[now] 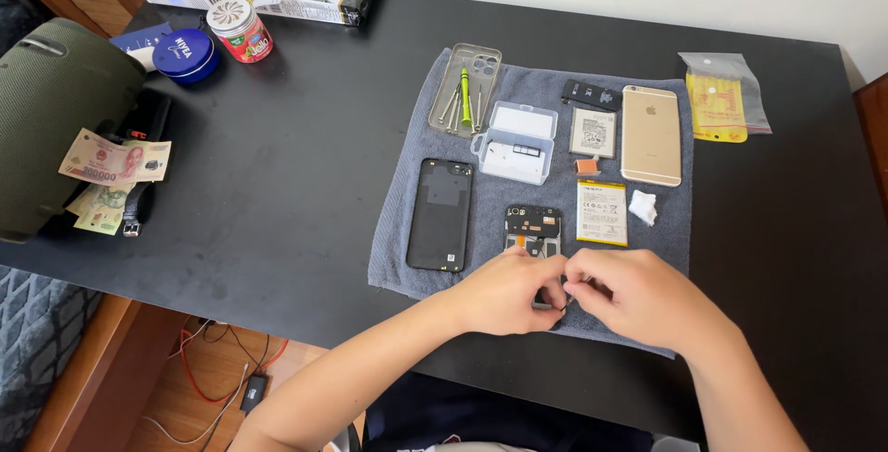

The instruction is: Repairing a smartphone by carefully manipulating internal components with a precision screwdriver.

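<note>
Both hands are meeting at the towel's near edge: the left hand (504,293) and right hand (638,297) are pinching together on the lower end of an opened phone (533,230), probably freeing a small part, so any further motion calls for fine fingertip control. Beyond, a yellow-labelled battery (601,213), black back cover (441,214), clear parts box (514,143) and gold phone (651,135) are lying on the grey towel (393,230).
</note>
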